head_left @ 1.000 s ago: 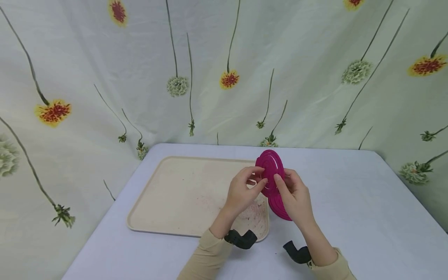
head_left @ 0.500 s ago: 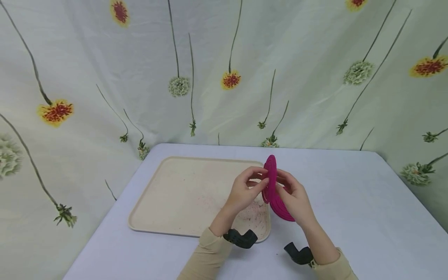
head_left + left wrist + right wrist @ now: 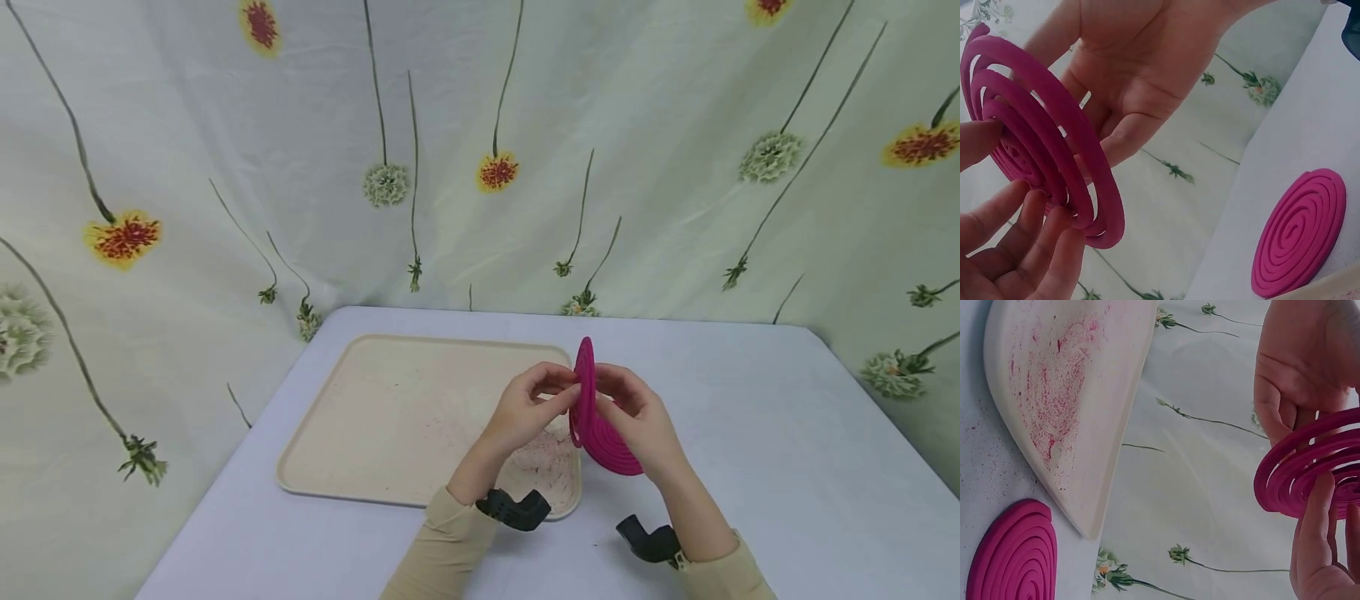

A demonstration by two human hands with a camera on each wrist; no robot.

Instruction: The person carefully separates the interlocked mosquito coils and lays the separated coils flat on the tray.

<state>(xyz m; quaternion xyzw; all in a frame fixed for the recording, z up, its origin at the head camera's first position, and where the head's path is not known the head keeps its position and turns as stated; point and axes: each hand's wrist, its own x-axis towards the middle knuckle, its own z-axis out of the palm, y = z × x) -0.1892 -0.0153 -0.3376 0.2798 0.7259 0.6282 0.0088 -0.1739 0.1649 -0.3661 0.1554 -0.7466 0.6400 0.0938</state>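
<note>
A magenta spiral disc of coiled clay rope (image 3: pixel 585 387) stands nearly edge-on in the head view, raised above the tray's right end. My left hand (image 3: pixel 527 408) pinches it from the left, thumb and fingers at the coils. From the other side my right hand (image 3: pixel 639 417) holds it too, its fingertips partly hidden behind the disc. Gaps show between the loosened outer rings of the held clay disc (image 3: pixel 1088 156) in the left wrist view. A second magenta clay spiral (image 3: pixel 617 450), tightly wound, lies flat on the table beside the tray, partly covered by the right hand.
A cream tray (image 3: pixel 405 417) with reddish smears near its right end takes up the left of the white table (image 3: pixel 765 433). Behind the table hangs a flowered cloth (image 3: pixel 645 100). Black wrist-worn devices (image 3: pixel 517 510) sit below both hands.
The held clay disc has turned from mostly face-on to nearly edge-on and come slightly lower. Both hands keep hold of it, and more of the flat spiral shows now.
</note>
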